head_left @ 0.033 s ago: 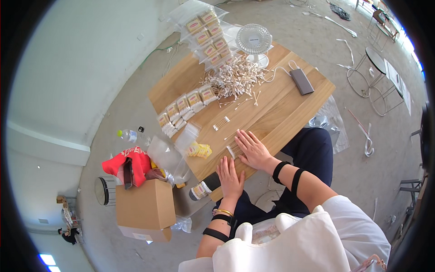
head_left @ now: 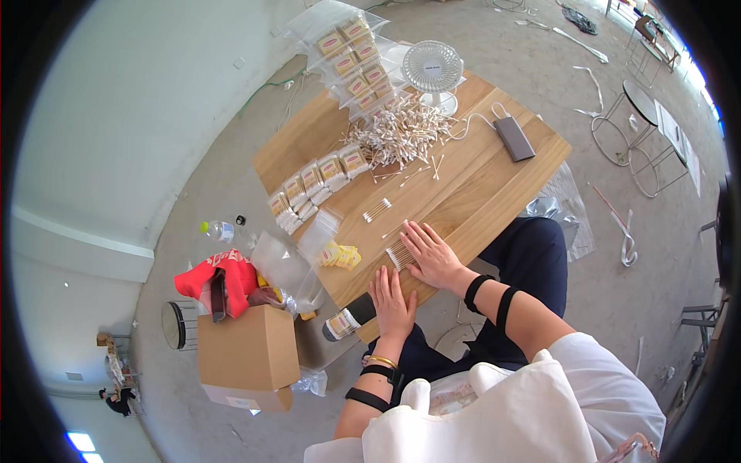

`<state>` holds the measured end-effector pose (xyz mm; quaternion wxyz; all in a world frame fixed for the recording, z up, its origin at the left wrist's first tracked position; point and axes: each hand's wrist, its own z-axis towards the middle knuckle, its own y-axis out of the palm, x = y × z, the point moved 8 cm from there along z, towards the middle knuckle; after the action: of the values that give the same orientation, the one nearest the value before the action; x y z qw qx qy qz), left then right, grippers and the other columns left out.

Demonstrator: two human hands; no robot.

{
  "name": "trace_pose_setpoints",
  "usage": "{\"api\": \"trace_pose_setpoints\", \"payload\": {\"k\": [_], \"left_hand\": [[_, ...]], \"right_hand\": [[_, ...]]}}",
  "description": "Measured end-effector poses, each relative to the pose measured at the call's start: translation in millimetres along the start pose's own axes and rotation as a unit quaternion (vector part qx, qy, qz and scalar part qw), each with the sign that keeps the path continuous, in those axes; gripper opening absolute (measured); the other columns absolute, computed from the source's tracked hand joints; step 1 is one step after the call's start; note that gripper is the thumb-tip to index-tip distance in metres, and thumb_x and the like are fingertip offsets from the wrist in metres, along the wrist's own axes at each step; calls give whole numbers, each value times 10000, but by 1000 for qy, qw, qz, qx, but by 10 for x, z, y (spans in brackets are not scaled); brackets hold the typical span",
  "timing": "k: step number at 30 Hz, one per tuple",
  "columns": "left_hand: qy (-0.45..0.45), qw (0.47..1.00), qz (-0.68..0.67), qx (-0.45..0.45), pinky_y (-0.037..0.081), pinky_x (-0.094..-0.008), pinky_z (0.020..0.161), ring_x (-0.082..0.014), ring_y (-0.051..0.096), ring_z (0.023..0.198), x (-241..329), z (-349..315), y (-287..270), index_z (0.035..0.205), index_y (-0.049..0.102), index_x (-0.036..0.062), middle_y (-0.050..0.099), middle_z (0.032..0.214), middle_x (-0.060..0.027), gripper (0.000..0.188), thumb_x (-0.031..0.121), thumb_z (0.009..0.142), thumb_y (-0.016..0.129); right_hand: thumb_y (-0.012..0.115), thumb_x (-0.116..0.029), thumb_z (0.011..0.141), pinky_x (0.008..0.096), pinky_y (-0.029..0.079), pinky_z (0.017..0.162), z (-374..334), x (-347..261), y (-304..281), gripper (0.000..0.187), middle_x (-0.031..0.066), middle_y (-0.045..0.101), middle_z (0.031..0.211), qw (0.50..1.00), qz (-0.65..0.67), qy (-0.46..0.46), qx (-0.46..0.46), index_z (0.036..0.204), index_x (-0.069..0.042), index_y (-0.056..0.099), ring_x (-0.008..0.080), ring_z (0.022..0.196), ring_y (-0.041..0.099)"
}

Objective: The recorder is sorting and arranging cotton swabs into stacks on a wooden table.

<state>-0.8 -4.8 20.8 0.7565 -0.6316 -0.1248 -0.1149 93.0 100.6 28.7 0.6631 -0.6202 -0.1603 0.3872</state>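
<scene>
Head view: outstretched hands (head_left: 433, 258) rest flat on the table (head_left: 478, 189) beside cotton swabs (head_left: 399, 255).

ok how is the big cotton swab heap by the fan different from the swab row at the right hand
The cotton swab heap is jumbled, pointing every way; the swab row lies neatly side by side. The heap holds far more swabs than the row. The heap sits untouched near the fan, while the right hand partly covers the row. Both are white-tipped swabs on the wooden table.
</scene>
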Motion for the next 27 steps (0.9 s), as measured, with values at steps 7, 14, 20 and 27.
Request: {"api": "trace_pose_setpoints", "payload": {"k": [7,14,20,27], "left_hand": [[-12,1000,-8,-8,144,-582,1205,-417,227,1481,-15,76,21,1480,348,-8,299,1560,-240,668,377,972,549],[-5,1000,-7,1,125,-593,1203,-411,220,1484,-7,95,23,1489,332,-5,301,1561,-235,675,384,976,537],[-20,1000,-6,2,124,-597,1201,-411,220,1483,-11,140,37,1490,330,-2,296,1563,-233,676,404,985,522],[-15,1000,-14,19,134,-609,1192,-411,235,1476,0,138,36,1474,349,2,311,1554,-236,653,419,996,503]], "right_hand": [[529,-480,932,428,118,1260,18,-1,14,802,174,225,1635,1000,15,-6,3,1537,-5,300,280,1531,175],[523,-510,937,428,118,1259,18,-2,14,813,173,226,1635,1000,9,-4,3,1539,-11,299,279,1531,172],[524,-517,931,425,123,1259,14,-10,13,821,171,233,1634,1000,8,-4,7,1538,-12,302,278,1530,177],[530,-516,925,424,125,1259,11,1,15,828,169,234,1634,1000,8,-3,6,1541,-14,298,275,1530,180]]}}
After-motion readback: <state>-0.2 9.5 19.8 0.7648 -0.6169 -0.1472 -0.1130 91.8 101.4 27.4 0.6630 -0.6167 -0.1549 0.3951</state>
